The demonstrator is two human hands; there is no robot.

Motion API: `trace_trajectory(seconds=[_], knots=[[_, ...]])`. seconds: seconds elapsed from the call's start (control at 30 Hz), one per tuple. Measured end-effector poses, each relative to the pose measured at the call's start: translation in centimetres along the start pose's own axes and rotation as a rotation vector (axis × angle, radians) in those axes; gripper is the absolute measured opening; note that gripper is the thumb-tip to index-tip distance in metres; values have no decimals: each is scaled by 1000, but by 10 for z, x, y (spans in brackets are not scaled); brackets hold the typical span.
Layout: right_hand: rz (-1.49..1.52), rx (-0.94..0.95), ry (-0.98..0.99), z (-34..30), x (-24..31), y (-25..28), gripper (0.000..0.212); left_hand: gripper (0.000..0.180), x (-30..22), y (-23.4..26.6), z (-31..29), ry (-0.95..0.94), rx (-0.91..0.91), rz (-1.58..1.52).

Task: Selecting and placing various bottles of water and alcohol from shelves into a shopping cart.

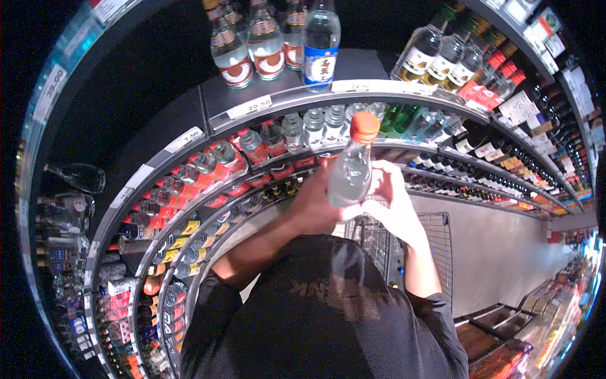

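Note:
A clear glass bottle [351,174] with an orange screw cap is held up in front of my chest, tilted with its cap toward the shelves. My left hand [315,201] wraps round its lower left side. On the other side, the fingers and thumb of my right hand [392,201] close against the bottle near its base. Beyond the cap, a clear bottle with a blue label [320,54] stands at the front of the upper shelf. Left of it are several clear bottles with red-and-white round labels [235,62].
Curved shelves [189,140] packed with bottles run along the left and ahead. Bottles with white-and-gold labels [418,58] stand at the upper right. A wire shopping cart [437,243] is below my right arm, by the grey floor [495,243]. Wooden crates [499,322] sit lower right.

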State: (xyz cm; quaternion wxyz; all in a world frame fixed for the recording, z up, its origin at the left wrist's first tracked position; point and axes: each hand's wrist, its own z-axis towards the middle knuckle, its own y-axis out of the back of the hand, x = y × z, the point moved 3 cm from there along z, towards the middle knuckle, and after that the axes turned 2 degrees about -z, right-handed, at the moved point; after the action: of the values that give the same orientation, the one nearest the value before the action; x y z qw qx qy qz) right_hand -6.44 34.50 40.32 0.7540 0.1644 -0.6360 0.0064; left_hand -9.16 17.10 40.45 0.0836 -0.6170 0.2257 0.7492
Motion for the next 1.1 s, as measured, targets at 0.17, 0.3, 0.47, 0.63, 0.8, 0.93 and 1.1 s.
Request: trace_trajectory(seconds=[0.17,0.3,0.47,0.63,0.8,0.93,1.1], knots=[[220,187,-13,39,-6,-40,103,72,-16,46,12,-86,58,109],[108,235,-69,63,18,-62,100,67,-16,67,13,92,-7,-169],[263,60,-65,78,11,-76,87,63,-33,78,16,-37,-168,-168],[45,-150,-2,102,15,-75,86,69,-35,80,16,-135,-452,308],[-371,-464,278,132,45,-84,64,84,-54,99,25,-168,-522,290],[-88,-476,285,169,54,-97,68,85,-54,111,55,-311,-660,420],[-340,-610,608,187,53,-99,70,79,-54,128,70,-447,-801,552]])
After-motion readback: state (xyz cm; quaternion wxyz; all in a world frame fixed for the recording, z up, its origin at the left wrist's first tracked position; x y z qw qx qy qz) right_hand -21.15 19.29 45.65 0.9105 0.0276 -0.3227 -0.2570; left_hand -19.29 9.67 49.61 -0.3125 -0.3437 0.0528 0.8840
